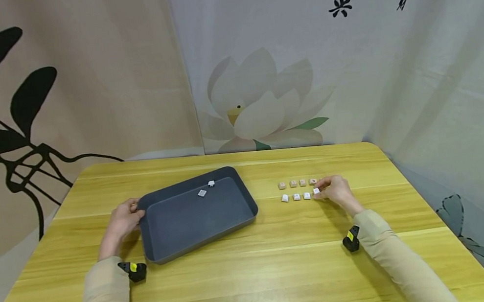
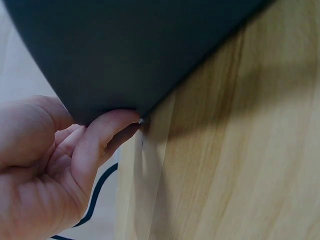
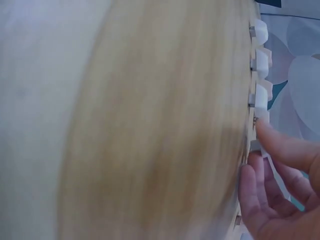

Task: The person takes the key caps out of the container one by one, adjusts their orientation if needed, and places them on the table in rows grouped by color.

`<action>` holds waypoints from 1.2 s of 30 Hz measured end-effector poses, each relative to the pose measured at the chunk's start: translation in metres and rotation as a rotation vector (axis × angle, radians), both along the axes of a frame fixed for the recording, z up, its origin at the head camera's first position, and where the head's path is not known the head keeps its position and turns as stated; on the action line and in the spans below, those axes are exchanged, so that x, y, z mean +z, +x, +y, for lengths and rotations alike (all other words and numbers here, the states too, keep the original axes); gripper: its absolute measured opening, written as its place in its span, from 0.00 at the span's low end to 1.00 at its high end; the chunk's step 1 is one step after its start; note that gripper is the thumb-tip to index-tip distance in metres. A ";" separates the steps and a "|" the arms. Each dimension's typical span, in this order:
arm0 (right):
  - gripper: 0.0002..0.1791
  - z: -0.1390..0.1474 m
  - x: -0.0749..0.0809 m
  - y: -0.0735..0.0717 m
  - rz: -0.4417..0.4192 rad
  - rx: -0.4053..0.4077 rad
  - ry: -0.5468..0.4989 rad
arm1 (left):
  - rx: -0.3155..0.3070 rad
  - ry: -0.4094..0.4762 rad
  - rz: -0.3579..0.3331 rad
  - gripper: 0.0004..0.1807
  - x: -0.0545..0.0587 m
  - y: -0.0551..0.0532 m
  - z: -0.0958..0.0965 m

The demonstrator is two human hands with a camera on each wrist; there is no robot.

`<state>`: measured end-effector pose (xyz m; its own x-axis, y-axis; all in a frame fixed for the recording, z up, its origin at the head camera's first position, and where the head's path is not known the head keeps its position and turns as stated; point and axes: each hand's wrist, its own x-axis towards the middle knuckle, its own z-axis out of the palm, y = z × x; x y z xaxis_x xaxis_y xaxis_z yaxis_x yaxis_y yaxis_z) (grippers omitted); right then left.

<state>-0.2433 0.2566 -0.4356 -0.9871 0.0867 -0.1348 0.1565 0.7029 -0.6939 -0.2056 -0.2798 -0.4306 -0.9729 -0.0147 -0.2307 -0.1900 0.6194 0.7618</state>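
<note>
My left hand [image 1: 124, 219] grips the left edge of a dark grey rectangular tray [image 1: 198, 241]. In the left wrist view, fingers [image 2: 107, 127] curl at a corner of the tray [image 2: 115, 60]. Two small white blocks, one [image 1: 202, 193] beside another [image 1: 211, 183], lie inside it near the far wall. On the right, my right hand [image 1: 335, 190] pinches a small white keycap-like block [image 1: 316, 191] at the right end of the near row. In the right wrist view, thumb and fingertips [image 3: 265, 132] are around that block, partly covering it.
The near row also has white blocks, one [image 1: 284, 198] at its left end. Behind it runs a row of beige blocks, one [image 1: 282, 185] at the left. Everything stands on a wooden table [image 1: 256, 287], with a printed curtain [image 1: 255, 21] behind its far edge.
</note>
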 end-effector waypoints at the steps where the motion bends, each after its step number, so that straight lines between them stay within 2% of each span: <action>1: 0.14 0.000 0.000 0.000 0.001 0.006 0.003 | -0.001 -0.001 0.001 0.26 0.000 0.000 0.000; 14: 0.12 0.001 0.001 0.000 -0.003 0.036 0.051 | -0.020 0.013 -0.003 0.27 -0.001 0.000 -0.001; 22: 0.15 0.003 0.008 0.000 -0.039 0.100 0.055 | -0.027 0.015 0.000 0.27 -0.002 0.000 -0.002; 26: 0.18 0.000 0.020 0.000 0.005 0.140 0.052 | -0.026 0.012 0.003 0.27 -0.001 0.000 -0.001; 30: 0.18 -0.009 0.032 -0.003 0.085 0.137 0.013 | -0.026 0.010 0.004 0.26 -0.001 0.000 0.000; 33: 0.17 -0.022 0.035 -0.006 0.141 0.143 -0.033 | -0.027 0.009 0.001 0.26 0.000 0.001 -0.001; 36: 0.16 -0.040 0.034 -0.009 0.180 0.184 -0.085 | -0.026 0.007 -0.001 0.26 0.000 0.001 -0.001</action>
